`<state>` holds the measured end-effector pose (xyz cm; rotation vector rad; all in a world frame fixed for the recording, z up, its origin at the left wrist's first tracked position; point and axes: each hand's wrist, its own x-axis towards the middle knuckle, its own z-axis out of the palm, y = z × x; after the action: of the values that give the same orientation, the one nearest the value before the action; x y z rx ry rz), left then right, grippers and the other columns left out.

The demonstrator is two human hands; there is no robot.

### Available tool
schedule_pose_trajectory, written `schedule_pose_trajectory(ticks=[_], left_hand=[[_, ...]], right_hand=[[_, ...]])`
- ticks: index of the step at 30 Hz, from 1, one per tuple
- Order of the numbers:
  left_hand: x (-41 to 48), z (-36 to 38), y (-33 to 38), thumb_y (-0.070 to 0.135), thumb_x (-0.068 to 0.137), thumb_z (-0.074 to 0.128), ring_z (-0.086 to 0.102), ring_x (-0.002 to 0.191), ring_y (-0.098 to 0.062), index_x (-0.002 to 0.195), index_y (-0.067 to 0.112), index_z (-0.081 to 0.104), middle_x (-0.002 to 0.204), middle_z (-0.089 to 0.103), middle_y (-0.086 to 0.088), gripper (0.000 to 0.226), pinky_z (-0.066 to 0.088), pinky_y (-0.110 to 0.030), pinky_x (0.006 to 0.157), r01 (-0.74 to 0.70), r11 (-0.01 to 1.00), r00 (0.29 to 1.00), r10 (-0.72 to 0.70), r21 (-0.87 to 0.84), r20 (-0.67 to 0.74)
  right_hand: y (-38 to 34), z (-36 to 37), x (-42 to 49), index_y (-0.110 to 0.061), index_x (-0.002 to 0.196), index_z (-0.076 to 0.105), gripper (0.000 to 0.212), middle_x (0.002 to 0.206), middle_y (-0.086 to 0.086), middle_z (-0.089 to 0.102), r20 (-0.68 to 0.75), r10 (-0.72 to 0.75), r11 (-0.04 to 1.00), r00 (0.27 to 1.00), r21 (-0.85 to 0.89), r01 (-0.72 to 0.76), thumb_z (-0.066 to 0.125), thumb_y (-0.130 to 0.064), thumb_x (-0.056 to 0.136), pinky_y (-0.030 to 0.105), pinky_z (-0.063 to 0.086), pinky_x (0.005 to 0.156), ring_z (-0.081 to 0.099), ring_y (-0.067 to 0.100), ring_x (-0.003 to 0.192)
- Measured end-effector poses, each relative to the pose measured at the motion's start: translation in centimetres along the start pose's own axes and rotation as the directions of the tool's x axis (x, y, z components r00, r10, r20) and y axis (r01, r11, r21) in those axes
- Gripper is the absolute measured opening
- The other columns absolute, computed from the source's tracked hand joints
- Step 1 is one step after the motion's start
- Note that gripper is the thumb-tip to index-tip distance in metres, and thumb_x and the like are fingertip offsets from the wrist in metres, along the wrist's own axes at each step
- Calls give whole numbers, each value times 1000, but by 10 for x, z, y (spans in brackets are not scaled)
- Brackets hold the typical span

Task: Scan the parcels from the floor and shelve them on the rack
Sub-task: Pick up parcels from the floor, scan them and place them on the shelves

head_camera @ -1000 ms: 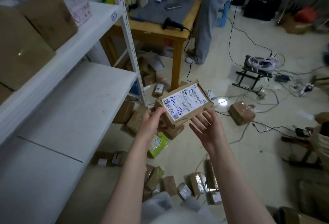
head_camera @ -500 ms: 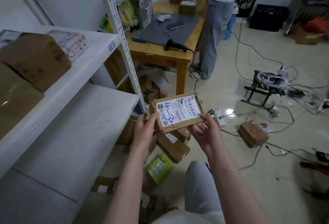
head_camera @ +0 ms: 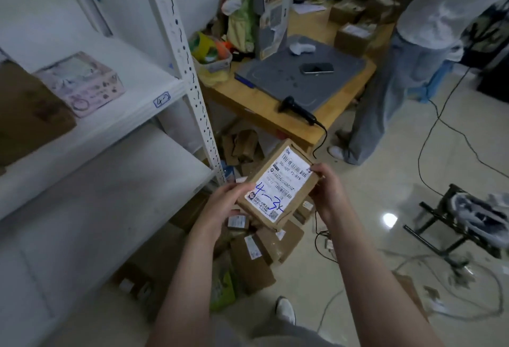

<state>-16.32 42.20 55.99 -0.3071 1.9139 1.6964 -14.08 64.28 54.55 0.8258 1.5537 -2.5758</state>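
1. My left hand [head_camera: 220,209] and right hand [head_camera: 327,189] clasp the flat brown cardboard parcel [head_camera: 278,184] by opposite edges.
2. Parcel is airborne beside the white metal rack [head_camera: 190,76] (label upward, marked in blue ink).

I had both forearms stretched forward, my left hand [head_camera: 220,209] and right hand [head_camera: 327,189] gripping opposite edges of the parcel [head_camera: 278,184], fingers curled.

Left hand [head_camera: 220,206] & right hand [head_camera: 326,189] grip labelled parcel [head_camera: 278,184] beside rack [head_camera: 192,85].
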Motion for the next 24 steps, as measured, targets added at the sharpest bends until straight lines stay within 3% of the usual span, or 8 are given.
schedule_pose_trajectory(ticks=[4,6,9,12,14,17,21,24], left_hand=[[7,20,12,37,91,70,69,101,-16,109,25,69,99,77,5,22,48,-28,77,3,997,999,-7,77,52],[12,25,15,34,90,71,70,101,-18,110,26,67,102,77,3,22,51,-32,81,-6,998,999,3,60,35],[25,26,16,35,85,75,71,103,-20,116,25,65,106,76,1,34,54,-40,89,-33,999,999,33,27,-2],[38,23,15,33,84,76,70,105,-21,121,24,63,112,75,-1,41,54,-37,86,-41,998,999,39,-48,-27],[46,23,17,35,78,79,69,108,-25,125,21,60,114,74,-4,53,55,-39,87,-25,989,999,19,-145,-42],[57,21,26,39,64,86,70,107,-26,130,14,58,111,76,-6,76,55,-43,94,-33,973,999,27,-227,-31],[68,10,44,26,75,81,72,103,-24,126,12,58,110,76,-7,58,56,-40,93,-7,983,999,16,-181,49],[69,-4,49,25,81,81,69,108,-21,118,19,60,114,74,-4,43,52,-40,100,10,996,999,-6,-87,39]], right_hand=[[-16,-10,24,-4,130,52,69,102,24,64,126,-4,998,992,-65,13,68,-34,69,35,57,70,68,29,85],[-17,-9,36,-14,141,47,84,117,26,66,116,-3,997,993,-79,12,74,-40,65,45,56,85,68,37,100],[-16,-4,48,-14,141,47,80,120,25,66,110,-4,998,994,-55,10,76,-41,71,46,57,87,68,38,104],[-14,-3,53,-14,138,51,64,108,12,73,115,5,997,993,-73,3,72,-36,82,32,55,75,72,22,89],[-13,-3,53,-17,138,53,66,98,2,75,133,27,994,991,-108,-13,74,-39,79,30,51,75,71,15,83],[-12,-1,55,-18,136,54,74,107,7,74,168,56,987,984,-158,-29,75,-48,72,31,51,76,69,19,89],[-15,5,65,-13,136,53,75,119,18,69,170,47,986,984,-166,-19,74,-50,74,25,57,64,71,26,96],[-12,18,74,-10,135,54,75,121,23,67,186,27,992,982,-125,-3,77,-46,73,39,61,79,68,36,106]])
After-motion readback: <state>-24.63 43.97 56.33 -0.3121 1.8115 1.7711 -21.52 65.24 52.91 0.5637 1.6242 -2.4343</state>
